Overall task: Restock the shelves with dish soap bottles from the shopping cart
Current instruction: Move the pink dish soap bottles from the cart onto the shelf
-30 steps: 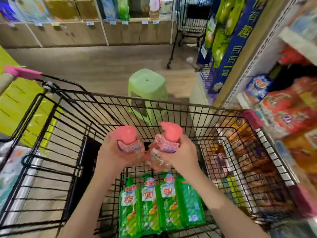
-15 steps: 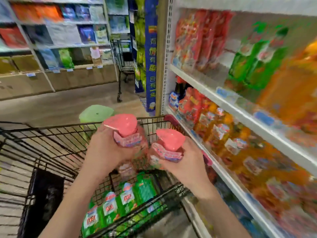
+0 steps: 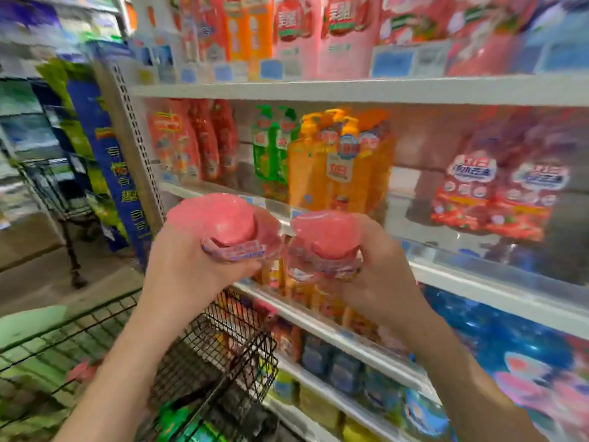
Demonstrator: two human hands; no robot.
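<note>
Head view is now filled by the shelves point(image 3: 350, 90), where the shopping cart point(image 3: 223, 346) was faced a second ago. One pink-capped dish soap bottle point(image 3: 223, 224) is gripped by the left hand point(image 3: 185, 275), another pink-capped bottle point(image 3: 325, 237) by the right hand point(image 3: 382, 275), both raised before the shelves; placing is judged next.

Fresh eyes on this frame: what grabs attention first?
Dead centre, the left pink-capped bottle in the left hand and the right pink-capped bottle in the right hand are held side by side in front of the shelves. Just behind them, orange pump bottles stand on the middle shelf. At lower left is the black wire cart, with green bottles in it.
</note>
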